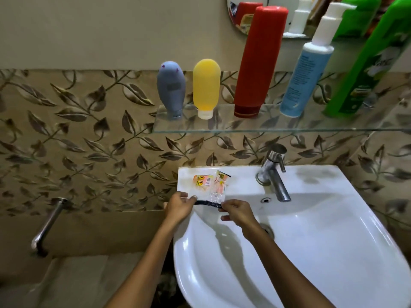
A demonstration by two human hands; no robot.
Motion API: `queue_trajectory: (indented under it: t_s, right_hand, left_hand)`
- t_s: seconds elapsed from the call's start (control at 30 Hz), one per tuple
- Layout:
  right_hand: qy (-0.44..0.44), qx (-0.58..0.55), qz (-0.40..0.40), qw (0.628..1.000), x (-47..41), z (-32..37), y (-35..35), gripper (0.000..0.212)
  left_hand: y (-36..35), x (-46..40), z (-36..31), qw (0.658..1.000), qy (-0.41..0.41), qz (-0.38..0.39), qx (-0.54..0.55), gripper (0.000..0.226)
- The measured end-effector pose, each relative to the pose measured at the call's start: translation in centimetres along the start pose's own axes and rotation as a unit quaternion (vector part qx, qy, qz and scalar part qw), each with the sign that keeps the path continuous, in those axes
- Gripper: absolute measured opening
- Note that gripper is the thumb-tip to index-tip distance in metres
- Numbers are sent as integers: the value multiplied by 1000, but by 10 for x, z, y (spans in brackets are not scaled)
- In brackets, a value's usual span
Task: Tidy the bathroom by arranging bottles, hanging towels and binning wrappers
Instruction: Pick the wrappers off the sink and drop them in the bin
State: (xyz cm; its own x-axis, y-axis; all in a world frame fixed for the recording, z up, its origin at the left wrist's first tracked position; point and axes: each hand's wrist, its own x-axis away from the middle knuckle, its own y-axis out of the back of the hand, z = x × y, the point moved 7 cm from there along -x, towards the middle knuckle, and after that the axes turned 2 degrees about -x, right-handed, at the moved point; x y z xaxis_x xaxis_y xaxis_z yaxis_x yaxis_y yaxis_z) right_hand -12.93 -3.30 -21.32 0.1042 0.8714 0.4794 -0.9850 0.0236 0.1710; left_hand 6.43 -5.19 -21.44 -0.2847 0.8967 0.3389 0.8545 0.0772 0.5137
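Observation:
Two wrappers lie on the back left ledge of the white sink [333,241]: an orange and yellow wrapper [202,180] and a clear wrapper [219,186] with an orange print. My left hand [179,206] and my right hand [236,211] pinch the two ends of the clear wrapper's dark strip [208,203] at the basin's edge. On the glass shelf [266,129] stand a grey bottle [171,88], a yellow bottle [206,87], a red bottle [259,61], a blue pump bottle [308,70] and a green bottle [369,70].
A chrome tap [274,174] rises at the back of the sink. A round mirror [278,16] hangs above the shelf. A metal wall pipe [47,225] juts out at the left, over a tiled floor. Leaf-patterned tiles cover the wall.

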Motion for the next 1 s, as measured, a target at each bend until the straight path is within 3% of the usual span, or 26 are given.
queue_trajectory:
  t_s: [0.13, 0.3, 0.47, 0.7, 0.83, 1.0]
  right_hand:
    - [14, -13, 19, 1000, 23, 4, 2, 8]
    - [32, -14, 33, 999, 57, 2, 4, 14]
    - [29, 0, 55, 998, 95, -12, -3, 12]
    - [33, 1, 64, 997, 139, -50, -24, 13]
    - [47, -6, 56, 997, 157, -82, -45, 22]
    - [57, 1, 70, 996, 184, -115, -79, 12]
  left_hand:
    - [-4, 13, 7, 999, 19, 25, 11, 24]
    - [-4, 41, 19, 999, 27, 44, 17, 42]
    - [4, 70, 50, 994, 57, 66, 72, 35]
    - [41, 125, 82, 989, 12, -21, 148, 31]
    - [56, 157, 116, 986, 2, -21, 167, 23]
    - [80, 188, 163, 985, 9, -40, 165, 25]
